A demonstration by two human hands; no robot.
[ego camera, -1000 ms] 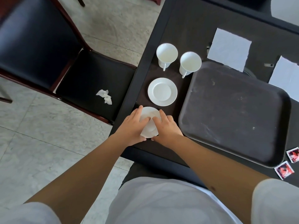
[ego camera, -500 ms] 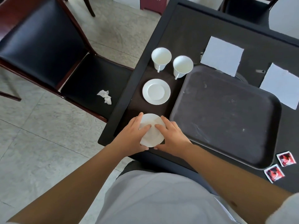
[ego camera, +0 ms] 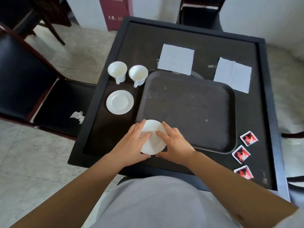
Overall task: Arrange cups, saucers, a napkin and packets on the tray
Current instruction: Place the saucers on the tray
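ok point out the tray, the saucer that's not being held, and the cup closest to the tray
tray [ego camera: 189, 112], head view, on its bare flat bottom
free saucer [ego camera: 119, 102], head view, on its centre well
cup nearest the tray [ego camera: 138, 75], head view, on the inside of its bowl

Left hand [ego camera: 131, 143] and right hand [ego camera: 176, 142] cover the held saucer's [ego camera: 152, 142] side rims. Red packet [ego camera: 243, 172] prints blurred, unreadable. Sign [ego camera: 116, 12] cut off by top edge.

White cups [ego camera: 117, 71], saucers [ego camera: 119, 102] and napkins [ego camera: 176, 59] stand out against a black table [ego camera: 108, 129] and dark brown tray [ego camera: 189, 109]. Three packets [ego camera: 241, 153] are white-edged, printed red and black.
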